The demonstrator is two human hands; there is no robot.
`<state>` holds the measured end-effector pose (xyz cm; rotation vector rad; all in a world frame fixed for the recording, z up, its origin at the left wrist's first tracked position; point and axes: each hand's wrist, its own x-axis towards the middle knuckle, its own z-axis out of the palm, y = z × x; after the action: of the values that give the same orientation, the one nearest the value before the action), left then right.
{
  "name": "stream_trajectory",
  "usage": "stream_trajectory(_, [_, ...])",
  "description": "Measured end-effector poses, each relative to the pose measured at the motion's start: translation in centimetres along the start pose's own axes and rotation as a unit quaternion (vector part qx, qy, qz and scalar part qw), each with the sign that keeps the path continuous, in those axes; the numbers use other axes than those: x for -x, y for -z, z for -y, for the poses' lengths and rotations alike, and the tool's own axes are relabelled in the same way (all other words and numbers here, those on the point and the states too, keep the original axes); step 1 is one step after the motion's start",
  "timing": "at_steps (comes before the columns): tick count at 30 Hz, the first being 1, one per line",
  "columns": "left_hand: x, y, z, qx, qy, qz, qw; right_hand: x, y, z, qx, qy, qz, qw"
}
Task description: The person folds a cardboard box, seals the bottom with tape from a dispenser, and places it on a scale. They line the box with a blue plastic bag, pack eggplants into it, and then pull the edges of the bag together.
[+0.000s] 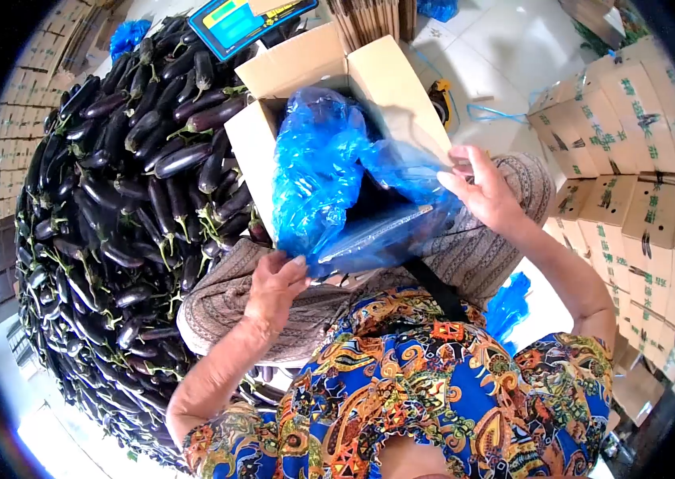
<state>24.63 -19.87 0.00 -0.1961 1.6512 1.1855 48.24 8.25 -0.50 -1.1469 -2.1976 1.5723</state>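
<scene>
An open cardboard box (249, 156) with its flaps up stands between my knees. A thin blue plastic bag (317, 160) lines it and spreads over the near edge; its opening is dark, and I cannot make out what lies inside. At the box's near left corner, my left hand (277, 283) has its fingers closed on the bag's edge. My right hand (481, 191) pinches the bag at the right side, beside the right flap, pulling the film out taut.
A large heap of eggplants (138, 207) rises on the left. A blue scale (245, 24) with a lit display stands behind the box. Stacks of printed cartons (625, 223) line the right side. More blue plastic (509, 307) lies by my right leg, and a tape dispenser (441, 100) sits on the floor.
</scene>
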Motion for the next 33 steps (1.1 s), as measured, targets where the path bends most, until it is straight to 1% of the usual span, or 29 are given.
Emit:
stream_trajectory(2, [-0.9,0.3,1.7,0.037,0.037,0.06,0.997,1.5,-0.3,2.3,-0.112,-0.108,-0.015,0.988])
stream_trajectory(3, [-1.0,0.2,1.8,0.054,0.056,0.091,0.993,2.1,-0.8,2.5,-0.131,-0.126,-0.012,0.983])
stream_trajectory(4, [-0.2,-0.6,2.1,0.095,0.075,0.072,0.99,2.7,-1.3,1.9,-0.128,-0.12,-0.014,0.984])
stream_trajectory(6, [0.2,-0.9,2.3,0.145,0.11,0.133,0.974,4.1,-2.5,0.5,-0.184,-0.141,-0.024,0.973])
stream_trajectory(7, [0.0,-0.8,2.3,0.159,0.09,0.146,0.972,4.7,-3.3,-0.2,-0.195,-0.187,-0.051,0.962])
stream_trajectory(8, [-0.4,-0.6,2.5,0.173,0.072,0.157,0.97,5.0,-4.0,-0.7,-0.203,-0.181,-0.055,0.961])
stream_trajectory(9, [-0.8,-0.3,2.8,0.186,0.054,0.169,0.966,5.2,-4.9,-1.0,-0.257,-0.202,-0.057,0.944])
stream_trajectory(10, [-1.2,-0.2,3.3,0.194,0.047,0.153,0.968,5.1,-5.7,-1.0,-0.31,-0.222,-0.06,0.923])
stream_trajectory(11, [-1.8,0.0,3.8,0.199,0.04,0.139,0.969,4.7,-6.5,-0.5,-0.334,-0.252,-0.063,0.906])
stream_trajectory(12, [-2.2,-0.1,3.9,0.203,0.032,0.126,0.971,4.0,-7.1,-3.2,-0.446,-0.258,-0.005,0.857])
stream_trajectory(13, [-2.2,-0.8,4.1,0.228,0.041,0.097,0.968,3.7,-7.7,-4.0,-0.467,-0.227,-0.014,0.854])
stream_trajectory(14, [-2.3,-1.0,4.5,0.238,0.034,0.108,0.965,3.5,-8.1,-4.6,-0.486,-0.196,-0.019,0.852])
stream_trajectory(16, [-2.3,-1.5,5.1,0.254,0.02,0.135,0.957,3.8,-7.1,-2.6,-0.496,-0.224,0.007,0.839])
stream_trajectory(17, [-1.6,-2.0,4.7,0.25,0.034,0.105,0.962,4.1,-6.3,-1.8,-0.499,-0.235,0.009,0.834])
stream_trajectory(18, [-1.2,-2.1,4.7,0.245,0.019,0.116,0.962,4.4,-6.4,-2.0,-0.495,-0.249,0.024,0.832])
stream_trajectory(20, [0.7,-2.5,2.9,0.215,-0.007,0.143,0.966,5.7,-5.6,-2.4,-0.431,-0.281,0.125,0.848])
stream_trajectory(21, [1.3,-2.1,2.3,0.218,-0.03,0.178,0.959,6.1,-5.1,-1.2,-0.466,-0.273,0.151,0.828])
stream_trajectory(22, [1.6,-1.7,1.4,0.222,-0.053,0.213,0.95,6.3,-3.7,1.3,-0.483,-0.243,0.168,0.824])
stream_trajectory(24, [2.7,-1.5,-0.8,0.161,-0.166,0.258,0.938,4.9,-1.7,3.4,-0.467,-0.21,0.164,0.843])
stream_trajectory(25, [3.0,-1.9,-2.3,0.142,-0.187,0.213,0.949,3.4,-1.8,3.8,-0.449,-0.185,0.147,0.862])
stream_trajectory(26, [2.9,-2.2,-3.4,0.124,-0.21,0.163,0.956,1.7,-1.8,4.2,-0.447,-0.158,0.146,0.868])
stream_trajectory(27, [2.2,-2.1,-3.9,0.109,-0.239,0.126,0.957,0.0,-1.8,4.6,-0.445,-0.132,0.145,0.874])
stream_trajectory(28, [1.7,-1.8,-4.3,0.08,-0.249,0.088,0.961,-1.5,-1.5,4.7,-0.46,-0.106,0.162,0.866])
stream_trajectory(29, [1.7,-2.1,-4.4,0.004,-0.272,0.056,0.961,-2.6,-0.9,4.9,-0.387,-0.08,0.153,0.906])
stream_trajectory(30, [1.8,-2.2,-4.6,-0.074,-0.289,0.016,0.954,-3.3,-0.1,4.6,-0.29,-0.033,0.145,0.945])
stream_trajectory(31, [1.0,-0.6,-3.9,-0.167,-0.294,0.052,0.94,-3.0,0.7,5.3,-0.21,-0.024,0.111,0.971])
stream_trajectory(32, [0.5,0.2,-2.8,-0.207,-0.322,0.067,0.921,-2.8,1.2,4.5,-0.194,0.023,0.086,0.977])
stream_trajectory(33, [0.8,0.6,-2.1,-0.302,-0.319,0.045,0.897,-2.6,2.3,3.4,-0.164,0.072,0.08,0.981])
